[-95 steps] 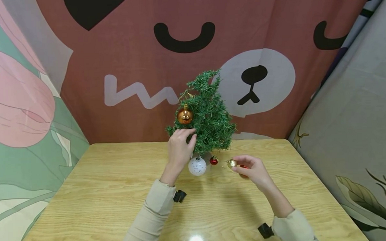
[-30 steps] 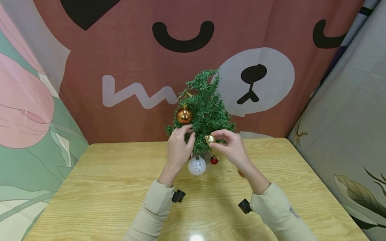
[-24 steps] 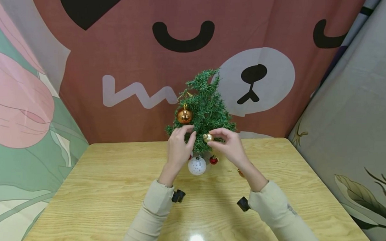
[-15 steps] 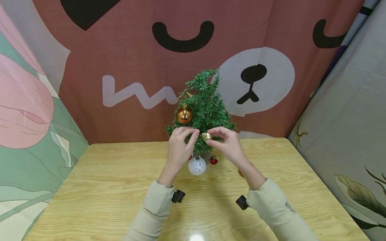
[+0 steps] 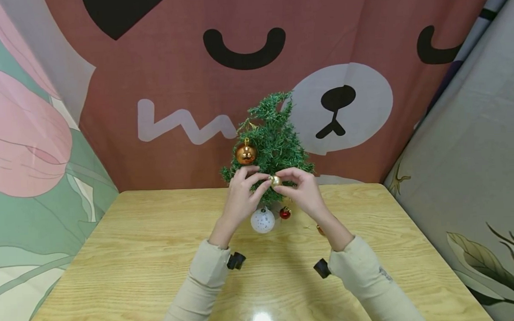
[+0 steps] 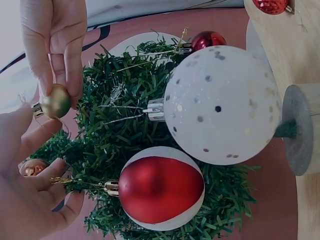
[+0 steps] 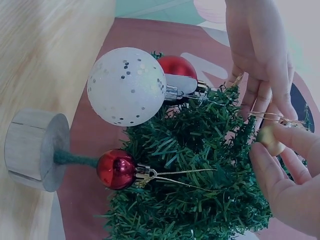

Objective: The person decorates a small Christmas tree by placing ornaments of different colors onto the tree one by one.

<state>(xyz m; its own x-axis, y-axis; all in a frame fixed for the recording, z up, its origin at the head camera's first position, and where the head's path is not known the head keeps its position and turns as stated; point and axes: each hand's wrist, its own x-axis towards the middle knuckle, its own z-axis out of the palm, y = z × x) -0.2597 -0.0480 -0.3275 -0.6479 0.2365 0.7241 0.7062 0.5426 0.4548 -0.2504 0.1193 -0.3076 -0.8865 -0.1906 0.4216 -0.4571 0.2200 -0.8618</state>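
A small gold bauble (image 5: pixel 276 181) is held in front of the green tabletop Christmas tree (image 5: pixel 277 136). My right hand (image 5: pixel 307 192) pinches its round body between thumb and fingers. At its cap end, the thumb and forefinger of my left hand (image 5: pixel 240 196) pinch the cap or its thin cord; which one is hard to tell. On the tree hang a copper bauble (image 5: pixel 246 154), a white speckled bauble (image 5: pixel 263 220), a small shiny red bauble (image 5: pixel 285 213) and a red-and-white bauble (image 6: pixel 160 190), which the left hand hides in the head view.
The tree stands on a round wooden base (image 7: pixel 35 150) towards the back of the wooden table (image 5: pixel 150 258). Partly behind my right wrist lies a reddish bauble (image 5: pixel 320 230) on the tabletop. A printed curtain (image 5: pixel 173 78) hangs close behind.
My right hand has brought the gold bauble from above the table, at the right, up and left to the tree. Just now my left thumb and forefinger have moved right and met its cap end.
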